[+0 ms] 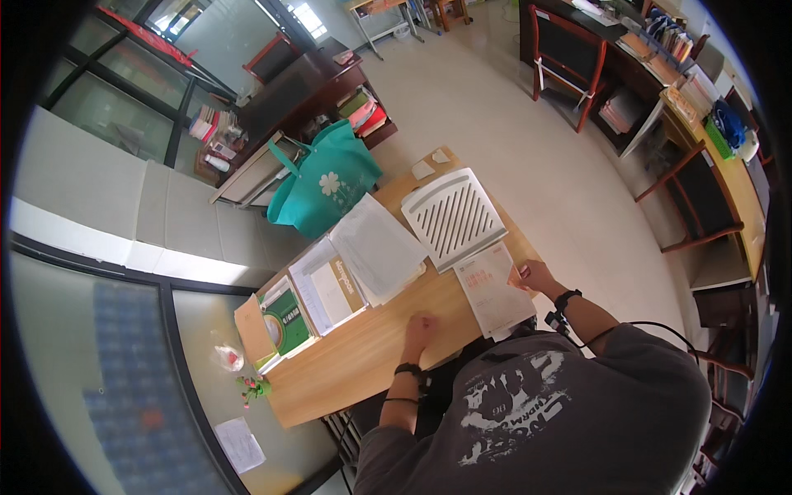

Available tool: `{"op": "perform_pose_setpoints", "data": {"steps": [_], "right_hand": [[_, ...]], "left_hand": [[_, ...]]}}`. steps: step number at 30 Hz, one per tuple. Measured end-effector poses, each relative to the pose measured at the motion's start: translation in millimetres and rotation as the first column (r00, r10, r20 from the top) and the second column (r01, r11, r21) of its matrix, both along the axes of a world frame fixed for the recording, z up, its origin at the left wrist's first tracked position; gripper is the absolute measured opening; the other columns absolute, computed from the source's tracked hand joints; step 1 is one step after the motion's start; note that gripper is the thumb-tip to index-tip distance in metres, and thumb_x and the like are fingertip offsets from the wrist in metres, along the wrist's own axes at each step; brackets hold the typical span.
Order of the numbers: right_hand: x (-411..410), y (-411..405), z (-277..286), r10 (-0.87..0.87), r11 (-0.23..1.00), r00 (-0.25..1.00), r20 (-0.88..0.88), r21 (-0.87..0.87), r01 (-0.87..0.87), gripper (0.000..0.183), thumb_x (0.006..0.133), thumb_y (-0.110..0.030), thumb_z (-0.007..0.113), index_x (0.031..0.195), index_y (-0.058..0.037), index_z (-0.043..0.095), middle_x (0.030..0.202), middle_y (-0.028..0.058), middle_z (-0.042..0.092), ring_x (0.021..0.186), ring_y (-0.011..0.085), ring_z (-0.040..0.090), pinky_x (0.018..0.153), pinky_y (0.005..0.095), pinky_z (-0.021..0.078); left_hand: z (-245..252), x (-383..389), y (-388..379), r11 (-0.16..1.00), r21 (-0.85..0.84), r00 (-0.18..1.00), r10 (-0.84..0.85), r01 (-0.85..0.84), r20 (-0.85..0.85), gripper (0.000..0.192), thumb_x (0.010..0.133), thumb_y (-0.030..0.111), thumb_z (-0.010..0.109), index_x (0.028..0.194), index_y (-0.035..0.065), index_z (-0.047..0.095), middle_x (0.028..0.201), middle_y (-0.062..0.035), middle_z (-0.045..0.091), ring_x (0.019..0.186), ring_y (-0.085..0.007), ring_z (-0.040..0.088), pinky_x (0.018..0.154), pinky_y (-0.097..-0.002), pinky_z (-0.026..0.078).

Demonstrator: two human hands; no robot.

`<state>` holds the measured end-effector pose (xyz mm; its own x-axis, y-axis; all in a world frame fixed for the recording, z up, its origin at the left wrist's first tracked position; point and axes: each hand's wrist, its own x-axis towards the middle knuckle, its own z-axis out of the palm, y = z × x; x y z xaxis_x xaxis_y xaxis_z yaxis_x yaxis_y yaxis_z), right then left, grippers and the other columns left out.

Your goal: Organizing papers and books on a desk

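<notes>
My left hand (421, 327) rests on the bare part of the wooden desk (371, 352), its fingers curled and nothing visible in them. At the desk's right edge my right hand (534, 275) grips a small orange-red paper piece (516, 276), perhaps a corner of the booklet's cover. Beneath it lies a pale booklet with red print (492, 294). A white slotted plastic rack (455, 219) stands just beyond the booklet. Left of that, a stack of white papers (378, 247) lies beside an open tray with a notebook (328, 284) and a green-covered book (288, 322).
A teal fabric bag (328, 179) stands at the desk's far left edge. Small pink flowers (252, 387) and a plastic bag (229, 357) are near the left end. Beyond are a dark desk (284, 80) and wooden chairs (569, 55). A cable runs from my right wrist.
</notes>
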<state>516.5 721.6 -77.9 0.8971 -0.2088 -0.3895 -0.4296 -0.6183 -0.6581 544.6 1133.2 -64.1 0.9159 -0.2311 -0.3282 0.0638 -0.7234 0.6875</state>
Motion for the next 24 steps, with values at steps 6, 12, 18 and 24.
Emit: {"op": "perform_pose_setpoints", "data": {"steps": [6,12,18,24], "right_hand": [[-3.0,7.0,-0.6,0.256,0.954,0.964,-0.070,0.176,-0.241,0.036,0.054,-0.020,0.084,0.079,-0.0044,0.063,0.074,0.0074,0.068,0.062,0.0191,0.066,0.061,0.0308,0.0538],[-9.7,19.2,15.2,0.285,0.875,0.956,-0.077,0.427,-0.227,0.034,0.059,-0.011,0.082,0.084,-0.0019,0.061,0.079,0.0103,0.069,0.066,0.0180,0.066,0.059,0.0336,0.0535],[-6.6,-4.1,5.1,0.332,0.786,0.939,0.083,0.526,-0.324,0.049,0.059,-0.015,0.087,0.097,-0.0021,0.059,0.093,0.0124,0.067,0.089,0.0170,0.065,0.081,0.0308,0.0521],[12.7,5.2,101.4,0.193,0.648,0.945,0.265,0.688,-0.326,0.039,0.071,-0.010,0.081,0.100,-0.0031,0.057,0.093,0.0130,0.065,0.092,0.0206,0.064,0.082,0.0337,0.0503]], "left_hand": [[-6.9,-19.6,-102.3,0.994,-0.052,0.993,0.088,-0.092,-0.078,0.042,0.079,0.036,0.073,0.102,0.0017,0.064,0.097,-0.0182,0.069,0.091,-0.0334,0.066,0.081,-0.0420,0.051],[-2.1,-29.9,-108.0,0.919,-0.351,0.915,0.027,-0.181,-0.402,0.050,0.079,0.011,0.076,0.122,-0.0011,0.056,0.111,-0.0113,0.067,0.098,-0.0237,0.064,0.085,-0.0370,0.052],[33.1,-36.5,-112.5,0.882,-0.460,0.872,-0.143,-0.103,-0.468,0.048,0.080,0.003,0.073,0.125,-0.0006,0.057,0.122,-0.0117,0.062,0.110,-0.0223,0.059,0.096,-0.0342,0.046],[79.0,-32.0,-106.6,0.731,-0.660,0.930,-0.098,-0.176,-0.356,0.037,0.077,0.002,0.072,0.112,0.0005,0.062,0.108,-0.0083,0.067,0.095,-0.0162,0.063,0.083,-0.0308,0.051]]}}
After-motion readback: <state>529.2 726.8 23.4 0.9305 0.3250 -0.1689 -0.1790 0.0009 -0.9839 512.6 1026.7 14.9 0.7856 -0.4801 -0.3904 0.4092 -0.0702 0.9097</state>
